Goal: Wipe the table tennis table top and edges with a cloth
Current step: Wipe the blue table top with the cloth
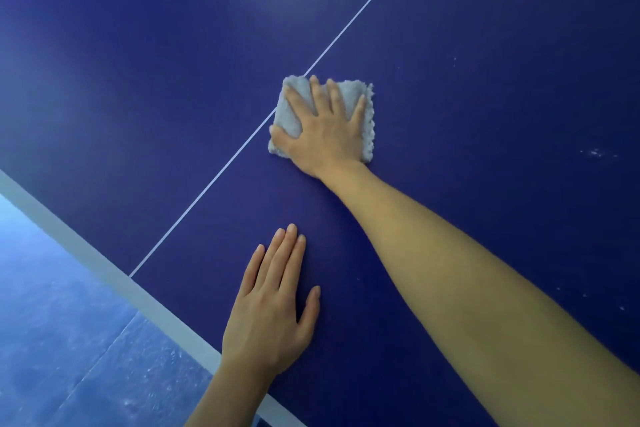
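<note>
Two flat hands [325, 130] [270, 308], right one on cloth [362, 97]

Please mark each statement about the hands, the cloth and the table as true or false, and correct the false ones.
1. The right hand presses the cloth flat on the table top. True.
2. The left hand holds a second cloth. False: it rests flat on the table, holding nothing.
3. The cloth lies on the thin white line. True.
4. The cloth is dark red. False: it is pale grey-white.
5. Small pale specks show right of the cloth. True.
</note>
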